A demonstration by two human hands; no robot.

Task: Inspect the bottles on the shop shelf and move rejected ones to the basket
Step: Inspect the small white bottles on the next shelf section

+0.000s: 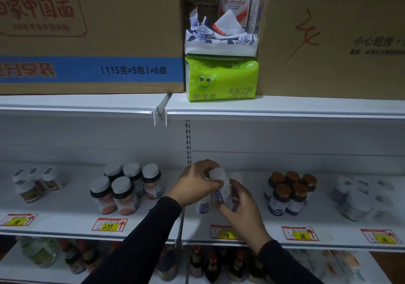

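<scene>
1. At the far left of the shelf point(65, 222), a blurred cluster of white-capped jars point(32, 185) is seen standing in place, followed by a group of dark bottles with pale lids point(125, 187); both groups appear untouched
2. In the middle, a white-capped bottle point(220, 187) is held above the shelf, tilted: its cap end is gripped by the curled fingers of the left hand point(197, 183), and its lower body is gripped by the right hand point(238, 207), so inspection of this one is judged to be under way
3. A small white bottle point(203, 205) is left standing just behind the hands
4. Further right, brown-lidded bottles point(291, 191) and a blurred white group point(361, 200) remain on the shelf
5. No basket is in view, so the count of rejects cannot be told; most of the row is judged still to be checked
</scene>
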